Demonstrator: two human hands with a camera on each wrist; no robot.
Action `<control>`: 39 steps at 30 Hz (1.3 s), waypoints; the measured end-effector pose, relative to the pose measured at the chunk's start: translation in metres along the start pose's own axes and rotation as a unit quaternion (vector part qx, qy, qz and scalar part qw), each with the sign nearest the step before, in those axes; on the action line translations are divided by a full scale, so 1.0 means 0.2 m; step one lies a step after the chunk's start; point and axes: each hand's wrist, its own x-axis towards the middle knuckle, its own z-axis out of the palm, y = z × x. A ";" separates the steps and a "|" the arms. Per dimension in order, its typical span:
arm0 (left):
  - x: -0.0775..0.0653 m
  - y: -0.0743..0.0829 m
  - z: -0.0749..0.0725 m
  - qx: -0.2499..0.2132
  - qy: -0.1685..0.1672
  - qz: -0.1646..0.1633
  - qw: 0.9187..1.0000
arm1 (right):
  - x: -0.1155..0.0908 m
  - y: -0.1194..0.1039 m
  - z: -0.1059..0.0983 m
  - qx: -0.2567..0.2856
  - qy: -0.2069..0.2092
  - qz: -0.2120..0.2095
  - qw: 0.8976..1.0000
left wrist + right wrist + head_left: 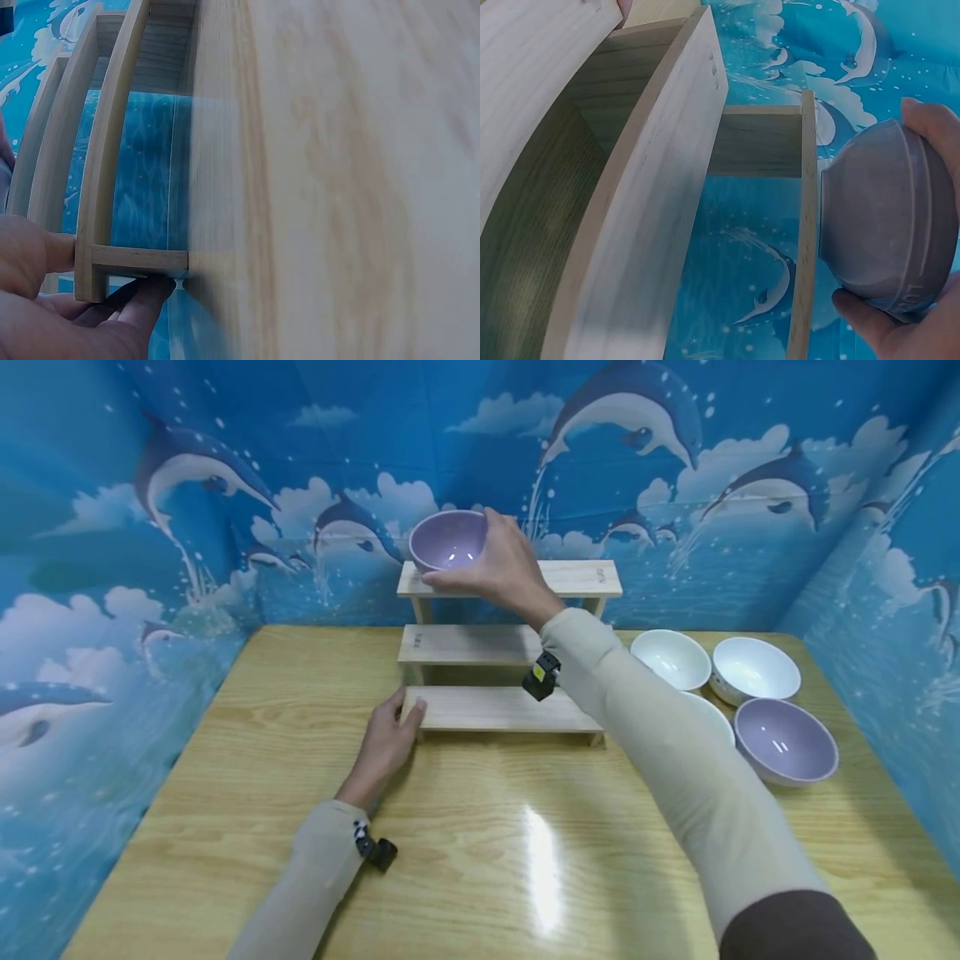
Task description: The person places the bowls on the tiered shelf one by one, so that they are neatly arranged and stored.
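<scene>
Apparently placing purple bowl [442, 539] with right grip [510, 564] clamped round it and left grip [386, 739] clamped on bottom wooden shelf [506, 708]; next, seat base flat on top wooden shelf [576, 578].

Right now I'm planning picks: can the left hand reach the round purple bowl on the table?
Probably not: the left hand grips the tiered wooden rack; the right arm crosses between hand and that bowl.

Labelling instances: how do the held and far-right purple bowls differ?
The held bowl is gripped by the right hand; the other bowl is ungripped. The held bowl is at the top shelf; the other bowl sits on the table. Both are purple and look empty.
</scene>
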 end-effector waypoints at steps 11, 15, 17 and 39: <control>0.00 0.01 0.00 -0.003 -0.002 -0.010 1.000 | 0.02 0.00 0.02 0.002 0.000 0.014 1.000; 0.00 0.01 0.00 -0.005 -0.002 -0.012 1.000 | 0.03 0.00 0.02 0.004 -0.002 0.015 1.000; 0.00 0.01 0.00 -0.005 -0.001 -0.010 1.000 | 0.03 0.00 0.02 0.003 -0.003 0.016 1.000; 0.00 0.00 0.01 -0.008 0.005 -0.006 1.000 | -0.02 0.02 -0.02 0.013 -0.025 0.008 1.000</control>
